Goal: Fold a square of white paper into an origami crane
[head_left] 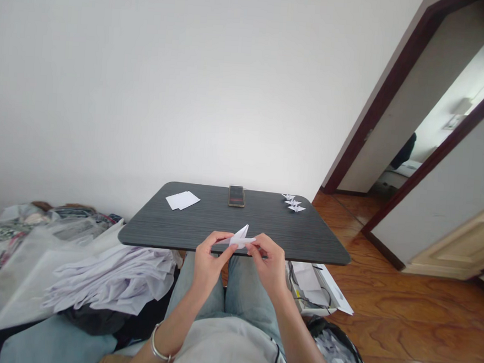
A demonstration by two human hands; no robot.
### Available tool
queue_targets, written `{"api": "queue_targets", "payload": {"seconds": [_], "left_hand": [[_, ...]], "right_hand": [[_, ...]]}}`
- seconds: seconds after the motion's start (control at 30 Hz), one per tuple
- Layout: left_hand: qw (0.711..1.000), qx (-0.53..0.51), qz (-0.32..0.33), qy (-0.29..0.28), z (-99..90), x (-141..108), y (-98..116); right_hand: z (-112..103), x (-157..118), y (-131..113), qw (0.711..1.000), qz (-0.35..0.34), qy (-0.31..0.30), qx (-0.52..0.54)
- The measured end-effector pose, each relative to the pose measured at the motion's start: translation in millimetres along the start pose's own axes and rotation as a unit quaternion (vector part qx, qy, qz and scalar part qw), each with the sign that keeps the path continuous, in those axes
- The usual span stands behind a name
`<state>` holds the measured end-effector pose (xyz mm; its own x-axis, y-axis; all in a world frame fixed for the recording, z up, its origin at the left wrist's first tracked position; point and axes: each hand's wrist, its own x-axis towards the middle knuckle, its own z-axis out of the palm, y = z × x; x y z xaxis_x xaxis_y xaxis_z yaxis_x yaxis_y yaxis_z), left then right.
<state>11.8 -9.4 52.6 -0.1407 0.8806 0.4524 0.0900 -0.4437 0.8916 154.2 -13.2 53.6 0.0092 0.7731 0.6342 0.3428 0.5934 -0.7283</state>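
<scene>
Inspection finds your left hand (pixel 208 262) and right hand (pixel 266 263) both closed in a fingertip pinch on a folded white paper (pixel 238 237), held at the near edge of the dark counter (pixel 316 236). Farther back on it lie white paper sheets (pixel 182 200), a phone (pixel 236 196) and small folded paper figures (pixel 293 203).

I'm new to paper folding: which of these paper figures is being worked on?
The pointed folded piece pinched between the left hand and right hand. The three paper cranes sit untouched at the far right of the table.
</scene>
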Motion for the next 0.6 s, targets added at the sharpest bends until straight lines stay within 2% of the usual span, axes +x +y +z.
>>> {"api": "queue_targets", "payload": {"seconds": [0.17, 0.27, 0.43, 0.6], "left_hand": [[1.000, -0.022, -0.011, -0.002, 1.7, -2, -2], [1.000, -0.024, 0.008, -0.002, 2.2, -4, -2], [0.996, 0.005, 0.083, -0.026, 1.4, -7, 3], [0.993, 0.019, 0.115, -0.031, -1.5, -5, 5]], "right_hand": [[2, -3, -2, 0.995, 0.048, 0.061, 0.061], [4, -4, -6, 0.992, 0.060, 0.084, 0.079], [3, -5, -13, 0.993, 0.016, 0.085, 0.076], [-1, -3, -21, 0.995, -0.053, 0.068, 0.046]]}}
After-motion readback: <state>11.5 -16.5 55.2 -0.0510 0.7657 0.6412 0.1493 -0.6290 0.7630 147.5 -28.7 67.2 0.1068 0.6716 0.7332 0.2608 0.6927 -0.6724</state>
